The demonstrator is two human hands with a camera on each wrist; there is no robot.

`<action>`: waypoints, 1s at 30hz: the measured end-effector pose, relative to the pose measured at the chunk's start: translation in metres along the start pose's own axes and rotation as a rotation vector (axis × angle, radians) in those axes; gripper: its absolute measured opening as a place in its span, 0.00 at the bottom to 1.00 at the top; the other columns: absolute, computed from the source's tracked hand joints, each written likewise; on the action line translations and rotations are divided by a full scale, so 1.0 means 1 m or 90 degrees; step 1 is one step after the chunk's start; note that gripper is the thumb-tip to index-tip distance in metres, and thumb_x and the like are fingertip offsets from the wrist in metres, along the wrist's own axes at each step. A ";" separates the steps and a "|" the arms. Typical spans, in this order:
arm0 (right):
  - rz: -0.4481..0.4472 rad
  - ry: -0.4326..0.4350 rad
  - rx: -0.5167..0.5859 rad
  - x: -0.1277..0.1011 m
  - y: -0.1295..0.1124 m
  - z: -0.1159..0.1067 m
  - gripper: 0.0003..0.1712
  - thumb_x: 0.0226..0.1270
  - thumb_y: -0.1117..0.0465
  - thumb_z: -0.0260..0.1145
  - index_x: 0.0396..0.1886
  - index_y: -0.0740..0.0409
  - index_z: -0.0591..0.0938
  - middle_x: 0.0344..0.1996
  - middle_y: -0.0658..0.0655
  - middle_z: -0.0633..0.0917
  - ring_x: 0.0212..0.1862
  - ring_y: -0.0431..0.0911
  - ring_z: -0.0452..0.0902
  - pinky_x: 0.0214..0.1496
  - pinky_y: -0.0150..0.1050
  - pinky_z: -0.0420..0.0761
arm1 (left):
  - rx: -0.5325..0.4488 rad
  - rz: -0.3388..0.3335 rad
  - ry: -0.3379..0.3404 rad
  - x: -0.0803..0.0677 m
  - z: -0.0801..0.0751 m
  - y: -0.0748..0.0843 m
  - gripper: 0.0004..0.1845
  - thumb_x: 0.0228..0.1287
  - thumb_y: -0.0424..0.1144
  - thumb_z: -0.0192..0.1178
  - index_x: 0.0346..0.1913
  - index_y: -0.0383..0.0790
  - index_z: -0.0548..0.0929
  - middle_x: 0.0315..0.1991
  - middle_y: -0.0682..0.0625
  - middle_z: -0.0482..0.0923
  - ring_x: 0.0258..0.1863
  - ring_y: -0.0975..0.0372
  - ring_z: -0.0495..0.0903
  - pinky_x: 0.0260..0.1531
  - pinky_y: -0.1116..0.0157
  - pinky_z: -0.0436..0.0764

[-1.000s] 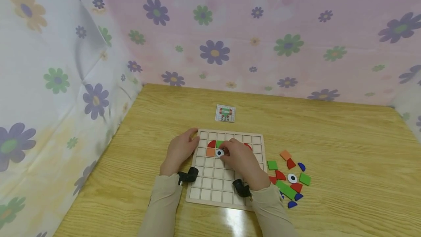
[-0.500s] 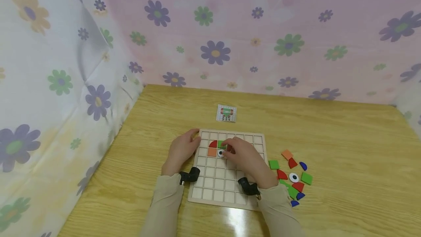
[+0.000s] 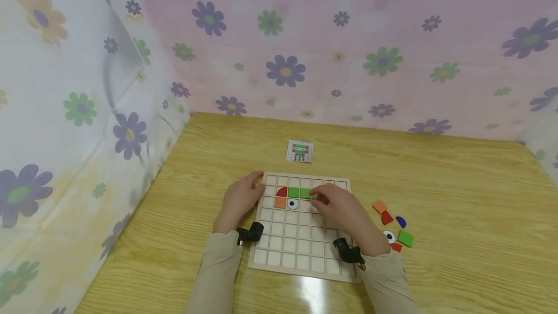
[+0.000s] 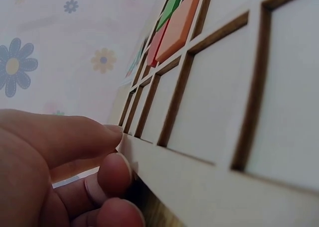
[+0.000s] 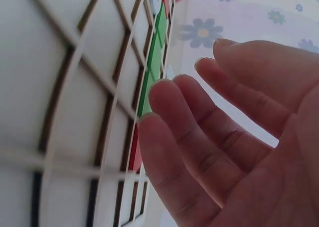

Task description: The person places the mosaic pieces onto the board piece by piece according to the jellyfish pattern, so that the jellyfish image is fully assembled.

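Note:
A wooden grid board [image 3: 285, 246] lies on the table. My left hand [image 3: 240, 200] holds its left edge near the far corner; in the left wrist view the fingertips [image 4: 114, 172] meet the board's rim. My right hand [image 3: 344, 207] hovers over the board's far right part, its fingers relaxed and nothing held, tips by the green pieces [image 3: 301, 192]. In the right wrist view a red piece [image 5: 134, 152] follows the green in that row. Left of the green sits a red quarter-round piece [image 3: 282, 191], above an orange square [image 3: 280, 202]. Beside the orange is a white eye disc [image 3: 293, 203].
A small picture card [image 3: 300, 151] lies beyond the board. Loose pieces are right of it: an orange square [image 3: 379, 207], a red quarter-round piece [image 3: 386, 217], a blue half-round piece [image 3: 401, 222], a green square [image 3: 406, 238] and another eye disc [image 3: 389, 237]. My right forearm hides others.
My right hand has moved right from the eye disc along the green row, and its fingers have let go. The eye disc stays in its cell. My left hand has kept its place.

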State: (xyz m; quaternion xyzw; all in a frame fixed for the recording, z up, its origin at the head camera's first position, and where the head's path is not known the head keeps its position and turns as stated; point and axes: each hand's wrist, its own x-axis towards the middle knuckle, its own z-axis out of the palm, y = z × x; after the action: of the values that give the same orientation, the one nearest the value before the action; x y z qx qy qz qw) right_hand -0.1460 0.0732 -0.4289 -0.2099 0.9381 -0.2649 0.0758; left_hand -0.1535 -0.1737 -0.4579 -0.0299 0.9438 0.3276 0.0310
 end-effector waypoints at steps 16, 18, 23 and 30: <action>0.032 0.012 0.012 -0.022 0.032 -0.017 0.13 0.61 0.54 0.61 0.44 0.50 0.80 0.32 0.46 0.78 0.31 0.40 0.71 0.31 0.35 0.72 | 0.009 0.019 0.004 0.001 -0.002 -0.001 0.22 0.61 0.44 0.52 0.59 0.47 0.71 0.13 0.57 0.71 0.12 0.64 0.70 0.19 0.65 0.66; 0.025 0.017 0.010 -0.026 0.036 -0.020 0.13 0.61 0.54 0.61 0.44 0.50 0.79 0.33 0.46 0.78 0.31 0.39 0.72 0.30 0.35 0.72 | 0.011 0.017 0.006 0.002 -0.002 0.000 0.22 0.61 0.44 0.52 0.59 0.48 0.71 0.14 0.57 0.71 0.12 0.64 0.70 0.19 0.65 0.66; 0.013 0.015 -0.004 -0.038 0.046 -0.030 0.13 0.61 0.55 0.60 0.45 0.52 0.79 0.32 0.45 0.78 0.32 0.39 0.72 0.31 0.36 0.73 | 0.005 0.010 -0.001 0.003 -0.001 0.004 0.22 0.62 0.45 0.53 0.59 0.49 0.71 0.14 0.56 0.71 0.13 0.64 0.70 0.20 0.65 0.67; 0.034 -0.006 -0.017 -0.050 0.061 -0.039 0.15 0.62 0.54 0.59 0.46 0.54 0.78 0.30 0.45 0.78 0.31 0.39 0.72 0.34 0.38 0.73 | 0.002 0.004 -0.003 -0.001 0.000 0.001 0.22 0.62 0.45 0.52 0.60 0.48 0.70 0.13 0.57 0.71 0.13 0.63 0.69 0.20 0.65 0.66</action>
State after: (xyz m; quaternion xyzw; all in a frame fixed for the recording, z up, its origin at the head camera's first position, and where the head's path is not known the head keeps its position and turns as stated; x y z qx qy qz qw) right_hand -0.1330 0.1603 -0.4265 -0.1871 0.9464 -0.2492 0.0846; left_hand -0.1527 -0.1731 -0.4569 -0.0258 0.9444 0.3263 0.0322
